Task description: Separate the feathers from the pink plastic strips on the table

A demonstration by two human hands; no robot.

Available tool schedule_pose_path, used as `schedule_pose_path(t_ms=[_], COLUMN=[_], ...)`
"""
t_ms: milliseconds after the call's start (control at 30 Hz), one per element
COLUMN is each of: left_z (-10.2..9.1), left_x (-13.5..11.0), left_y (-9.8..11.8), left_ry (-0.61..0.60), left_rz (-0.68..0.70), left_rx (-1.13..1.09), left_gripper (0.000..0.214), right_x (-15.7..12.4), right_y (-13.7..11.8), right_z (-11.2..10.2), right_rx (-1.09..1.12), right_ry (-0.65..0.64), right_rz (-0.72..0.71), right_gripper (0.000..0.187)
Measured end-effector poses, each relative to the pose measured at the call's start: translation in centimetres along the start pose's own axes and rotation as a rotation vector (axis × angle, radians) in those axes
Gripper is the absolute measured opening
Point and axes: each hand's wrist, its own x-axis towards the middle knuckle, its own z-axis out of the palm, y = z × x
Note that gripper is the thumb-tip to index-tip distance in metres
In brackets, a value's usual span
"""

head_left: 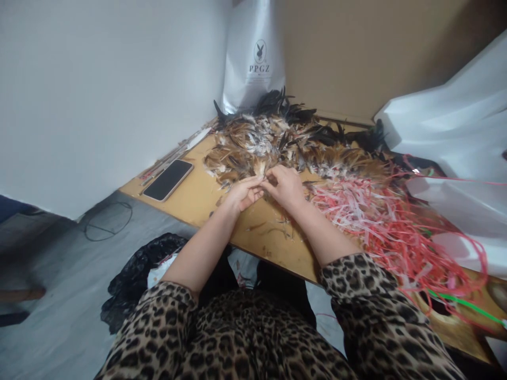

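My left hand (247,193) and my right hand (284,186) meet at the near edge of a feather pile (253,134). Their fingertips are pinched together on a small pale feather (260,168), partly hidden by the fingers. The lower fingers of my left hand curl loosely. Brown, white and black feathers spread behind both hands, the black ones mostly at the back. To the right of my right forearm lies a tangled heap of pink and red plastic strips (372,221).
A phone (168,180) lies on the yellowish table (202,203) at the left. One white bag (253,63) stands behind the feathers; white plastic (455,126) rises at the right. A green strip (467,305) crosses the near right corner. On the floor is a black plastic bag (134,285).
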Motion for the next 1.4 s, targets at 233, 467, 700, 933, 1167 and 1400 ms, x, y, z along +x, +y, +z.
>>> schedule_pose_path(t_ms=[233,467,700,933,1167,1400], left_z=[-0.2,0.0,0.3,0.7,0.5,0.5], left_x=[0.3,0.1,-0.2,-0.6,-0.7,-0.4], left_y=[-0.1,-0.1,-0.2,-0.1,-0.2,-0.4], left_ry=[0.027,0.025,-0.067,-0.085,-0.058,-0.034], left_rz=[0.039,0.045,0.034,0.079,0.082,0.071], left_rx=[0.022,0.117,0.192,0.339,0.454,0.336], left_gripper=[0.008,0.007,0.009,0.016,0.024,0.019], right_x=[0.5,1.0,0.8,0.8,0.8,0.8], right_y=[0.9,0.5,1.0,1.0,0.8,0.3], right_z=[-0.1,-0.3,0.2,0.0,-0.3,0.5], right_rx=[0.516,0.907,1.158,1.377,1.256,1.296], right_ry=[-0.145,-0.051,-0.106,-0.227,-0.170,-0.060], right_rz=[0.203,0.482,0.685,0.797,0.719,0.779], right_gripper=[0.023,0.023,0.025,0.027,0.027,0.030])
